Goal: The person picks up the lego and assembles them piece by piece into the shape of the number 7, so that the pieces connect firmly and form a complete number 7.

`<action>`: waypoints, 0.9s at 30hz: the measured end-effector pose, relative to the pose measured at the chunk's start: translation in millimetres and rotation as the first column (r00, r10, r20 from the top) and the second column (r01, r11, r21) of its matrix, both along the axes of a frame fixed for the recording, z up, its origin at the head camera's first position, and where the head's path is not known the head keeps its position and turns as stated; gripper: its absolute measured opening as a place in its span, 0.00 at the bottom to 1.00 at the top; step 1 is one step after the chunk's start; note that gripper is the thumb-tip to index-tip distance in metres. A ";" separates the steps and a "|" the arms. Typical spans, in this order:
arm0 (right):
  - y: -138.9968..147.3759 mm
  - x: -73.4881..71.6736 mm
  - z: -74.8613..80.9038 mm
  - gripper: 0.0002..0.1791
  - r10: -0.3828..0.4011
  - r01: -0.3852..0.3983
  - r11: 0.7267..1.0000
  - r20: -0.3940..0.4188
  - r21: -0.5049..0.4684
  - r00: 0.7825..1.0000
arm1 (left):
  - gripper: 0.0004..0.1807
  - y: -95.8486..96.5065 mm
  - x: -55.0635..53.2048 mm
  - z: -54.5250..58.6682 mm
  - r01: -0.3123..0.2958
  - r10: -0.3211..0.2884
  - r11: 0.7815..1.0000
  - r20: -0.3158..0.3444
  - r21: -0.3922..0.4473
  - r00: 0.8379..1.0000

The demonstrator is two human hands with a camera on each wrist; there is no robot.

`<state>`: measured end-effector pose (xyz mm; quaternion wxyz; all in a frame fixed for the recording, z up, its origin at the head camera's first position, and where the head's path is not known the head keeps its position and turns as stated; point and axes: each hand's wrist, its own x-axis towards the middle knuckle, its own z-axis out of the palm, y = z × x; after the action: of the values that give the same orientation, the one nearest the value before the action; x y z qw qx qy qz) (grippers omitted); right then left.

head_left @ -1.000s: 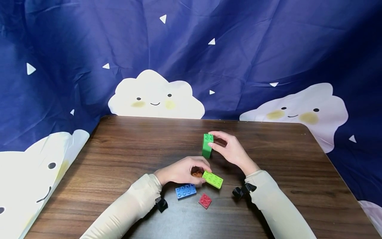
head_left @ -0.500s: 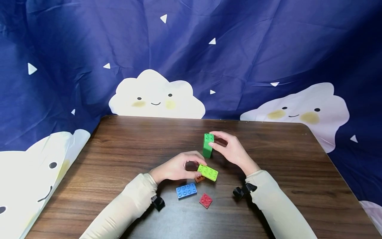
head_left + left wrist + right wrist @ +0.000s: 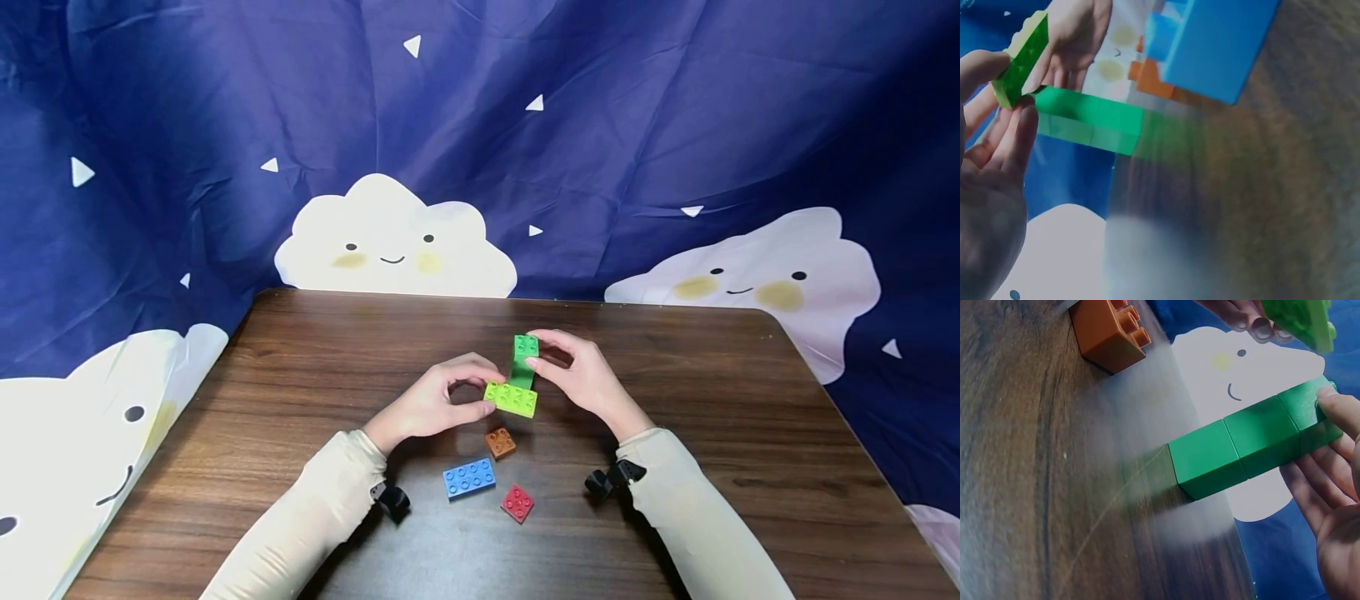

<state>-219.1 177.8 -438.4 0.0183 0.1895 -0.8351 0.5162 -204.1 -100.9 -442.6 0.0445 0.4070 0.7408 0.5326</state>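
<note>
My left hand [image 3: 438,396] pinches a lime-green building brick [image 3: 511,400] by its left end, off the table. This brick has two rows of studs. A stack of three green bricks [image 3: 1263,437] stands upright on the table, just behind the lime brick in the head view. My right hand [image 3: 581,379] holds the stack's top brick between thumb and fingers, from the right. In the left wrist view, the lime brick appears tilted, close to the stack's studded top end and apart from the table.
In front of the hands lie an orange brick [image 3: 500,442], a longer blue brick [image 3: 468,479] and a small red brick [image 3: 517,504]. They rest on the dark wooden table [image 3: 360,333]. A blue curtain [image 3: 465,108] with clouds hangs behind the table's far edge.
My left hand has carried the lime brick away from the body and slightly left, toward the green stack, uncovering the orange brick. My right hand and the stack have stayed in place.
</note>
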 end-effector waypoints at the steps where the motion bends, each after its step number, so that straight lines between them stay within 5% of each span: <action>1: 0.2 0.0 -0.2 0.23 -0.004 0.004 1.000 0.001 0.003 1.000 | 0.19 -0.7 -0.7 0.8 -0.016 0.016 1.000 -0.001 0.010 1.000; 12: 0.2 0.5 -0.3 0.23 -0.010 0.010 1.000 0.006 -0.004 1.000 | 0.20 1.1 -9.1 10.9 -0.179 0.175 0.980 0.046 0.090 0.983; 27: -0.4 1.1 0.7 0.24 -0.021 0.021 1.000 0.028 -0.007 0.999 | 0.21 9.3 -19.1 18.1 -0.259 0.257 0.957 0.039 0.127 0.966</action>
<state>-218.0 177.5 -437.7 0.0125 0.1734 -0.8353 0.5216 -223.3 -91.6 -424.5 -0.0441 0.3031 0.7504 0.5858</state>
